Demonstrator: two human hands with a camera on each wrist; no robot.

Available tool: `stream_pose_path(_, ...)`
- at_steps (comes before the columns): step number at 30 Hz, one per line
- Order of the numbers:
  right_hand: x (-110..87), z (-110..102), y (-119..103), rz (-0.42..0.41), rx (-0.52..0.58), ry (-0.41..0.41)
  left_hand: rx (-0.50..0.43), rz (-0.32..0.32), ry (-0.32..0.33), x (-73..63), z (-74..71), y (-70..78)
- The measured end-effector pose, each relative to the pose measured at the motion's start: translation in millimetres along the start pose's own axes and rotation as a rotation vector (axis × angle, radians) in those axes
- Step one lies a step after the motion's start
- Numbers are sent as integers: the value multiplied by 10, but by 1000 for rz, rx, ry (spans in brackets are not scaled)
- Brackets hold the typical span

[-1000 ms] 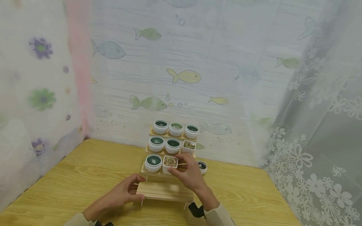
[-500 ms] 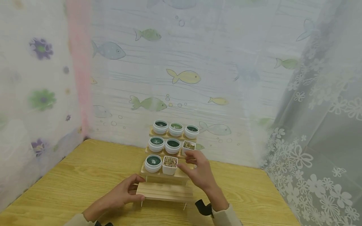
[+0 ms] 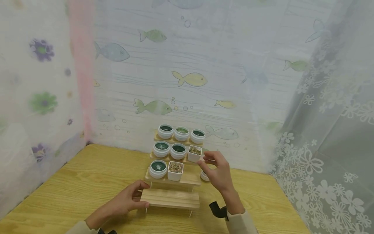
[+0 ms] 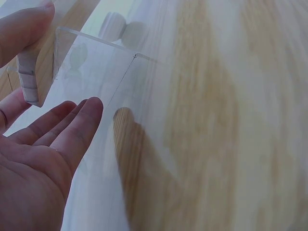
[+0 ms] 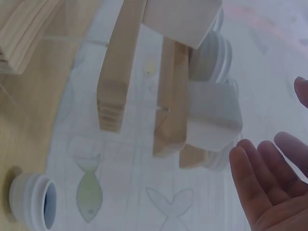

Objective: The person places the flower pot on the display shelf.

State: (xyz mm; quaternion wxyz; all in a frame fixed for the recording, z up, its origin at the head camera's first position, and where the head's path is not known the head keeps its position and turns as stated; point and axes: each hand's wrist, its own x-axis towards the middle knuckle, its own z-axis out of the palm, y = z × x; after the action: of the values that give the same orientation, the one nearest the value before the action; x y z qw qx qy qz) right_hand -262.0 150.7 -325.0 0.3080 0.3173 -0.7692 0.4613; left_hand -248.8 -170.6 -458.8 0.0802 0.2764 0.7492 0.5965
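Note:
A tiered wooden display stand with clear side supports rises in steps. My left hand grips the left end of its lowest step, thumb on the front corner. In the left wrist view the thumb and a finger flank the board's end, while the other fingers extend beside the clear support. My right hand hovers at the stand's right side, fingers relaxed and holding nothing, near a square white cup of dry flakes on the third step. A similar square cup sits mid-second step, left of a bare stretch.
Round white jars with dark green tops, such as the second step's left jar, fill the other places. Another round jar stands on the wood-grain table, partly behind my right hand in the head view. A fish-patterned curtain hangs behind.
My right hand has let go of the square cup on the second step and moved right and slightly up, past the cup above. My left hand has stayed in place.

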Motion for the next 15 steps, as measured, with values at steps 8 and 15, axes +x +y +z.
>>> stream_pose_path(8, -3, -79, 186, 142, 0, 71, -8, -14, -3, -4, 5, -5)
stream_pose_path(15, -51, -103, 577, 222, -23, 112, -9, 4, 4, 9, -4, -28)
